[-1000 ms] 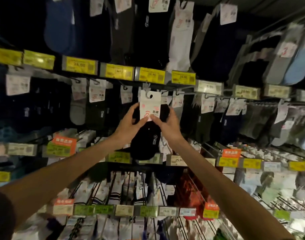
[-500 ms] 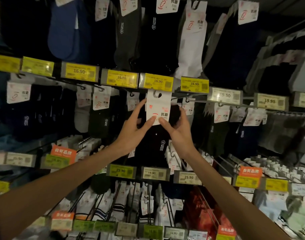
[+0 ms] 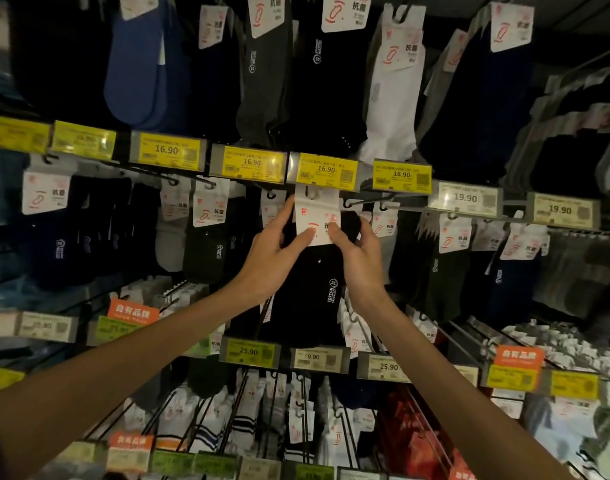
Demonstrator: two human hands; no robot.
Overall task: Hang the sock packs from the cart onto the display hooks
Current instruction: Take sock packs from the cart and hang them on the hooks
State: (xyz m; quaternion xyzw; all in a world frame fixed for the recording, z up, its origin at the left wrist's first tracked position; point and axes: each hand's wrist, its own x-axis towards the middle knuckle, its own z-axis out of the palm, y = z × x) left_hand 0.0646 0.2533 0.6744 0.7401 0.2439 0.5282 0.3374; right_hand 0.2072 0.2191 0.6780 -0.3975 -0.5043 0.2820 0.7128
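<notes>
Sock pack (image 3: 308, 292): black, with white header card. Held up at the middle display row, card top just under a yellow 16.90 price tag (image 3: 326, 171). Left hand (image 3: 269, 258) pinches the card's left side; right hand (image 3: 360, 261) pinches its lower right. Whether the card sits on a hook cannot be told. White socks (image 3: 395, 98) hang above.
</notes>
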